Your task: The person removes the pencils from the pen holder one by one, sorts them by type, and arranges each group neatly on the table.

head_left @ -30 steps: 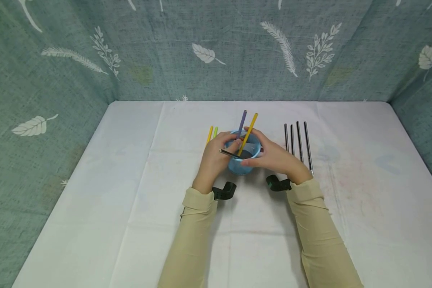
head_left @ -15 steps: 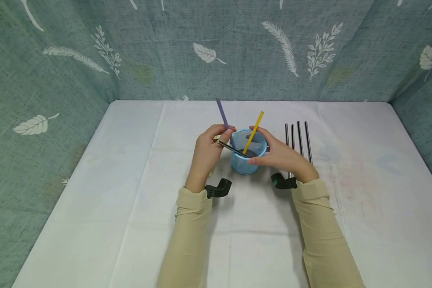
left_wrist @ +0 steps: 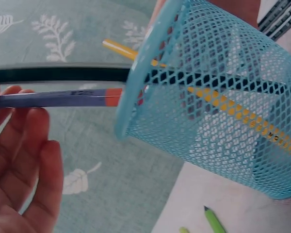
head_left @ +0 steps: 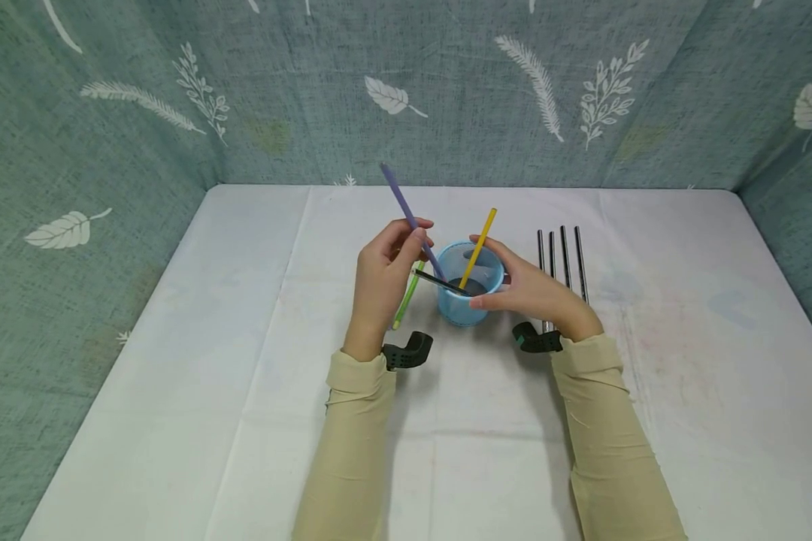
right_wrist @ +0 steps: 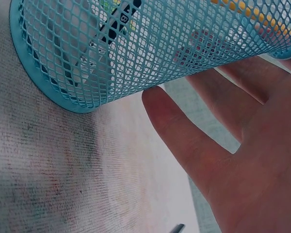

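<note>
My left hand pinches a purple pencil between thumb and fingers, its upper end leaning to the left. In the left wrist view, the orange-banded lower end of that pencil reaches the rim of a light blue mesh pencil cup. Around the cup's right side, my right hand holds it with thumb in front and fingers behind. A yellow pencil stands tilted inside the cup. Across the near rim leans a black pencil, its outer end close to my left hand.
A green pencil lies on the white cloth left of the cup, partly behind my left hand. To the right, several dark pencils lie side by side, partly covered by my right hand. A leaf-patterned curtain hangs behind the table.
My left hand has moved left and back from over the cup, and the purple pencil now tilts left. The cup and my right hand have shifted slightly right.
</note>
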Motion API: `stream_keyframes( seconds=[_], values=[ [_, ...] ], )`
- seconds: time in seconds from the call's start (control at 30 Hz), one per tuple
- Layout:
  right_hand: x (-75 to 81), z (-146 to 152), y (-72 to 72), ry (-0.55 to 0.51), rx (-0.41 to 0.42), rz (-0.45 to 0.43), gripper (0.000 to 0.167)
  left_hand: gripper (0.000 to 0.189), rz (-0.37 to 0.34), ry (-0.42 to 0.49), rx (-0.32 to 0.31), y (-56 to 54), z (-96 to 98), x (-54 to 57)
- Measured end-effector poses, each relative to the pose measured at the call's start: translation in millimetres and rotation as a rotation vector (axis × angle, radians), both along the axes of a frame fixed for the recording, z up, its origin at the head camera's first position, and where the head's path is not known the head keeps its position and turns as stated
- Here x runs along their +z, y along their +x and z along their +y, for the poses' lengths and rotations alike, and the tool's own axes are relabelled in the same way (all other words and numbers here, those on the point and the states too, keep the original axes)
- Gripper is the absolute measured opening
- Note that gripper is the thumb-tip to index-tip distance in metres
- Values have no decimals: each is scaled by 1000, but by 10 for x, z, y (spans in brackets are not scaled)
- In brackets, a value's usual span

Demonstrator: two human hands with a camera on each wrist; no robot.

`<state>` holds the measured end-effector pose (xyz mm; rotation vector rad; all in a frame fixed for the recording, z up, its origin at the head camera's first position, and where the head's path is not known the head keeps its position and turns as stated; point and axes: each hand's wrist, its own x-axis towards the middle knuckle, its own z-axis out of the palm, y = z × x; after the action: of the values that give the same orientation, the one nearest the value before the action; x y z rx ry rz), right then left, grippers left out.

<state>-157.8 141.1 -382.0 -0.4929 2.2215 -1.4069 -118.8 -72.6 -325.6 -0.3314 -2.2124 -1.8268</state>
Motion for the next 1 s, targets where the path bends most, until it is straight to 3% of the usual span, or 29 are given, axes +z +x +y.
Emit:
stream_keyframes(
  seconds=[0.17,0.37,0.43,0.53,0.67,0.83,1.0],
  values=[
    [167,-26,69,-2,5,-21,86,22,62,39,24,20,-18,49],
    [284,-47,125,6,15,-13,84,25,53,34,51,9,-71,31],
    [284,-47,127,13,14,-10,84,26,37,27,55,3,-90,14],
    [288,-45,128,18,16,-9,84,28,15,-10,79,-72,-152,-117],
    [227,-29,96,24,18,-11,87,31,-24,-93,144,-177,-255,-300],
    [25,7,1,28,7,-5,91,31,-70,-147,193,-203,-345,-367],
    [-39,20,-23,19,11,21,90,30,-108,-182,220,-216,-409,-423]
  ],
)
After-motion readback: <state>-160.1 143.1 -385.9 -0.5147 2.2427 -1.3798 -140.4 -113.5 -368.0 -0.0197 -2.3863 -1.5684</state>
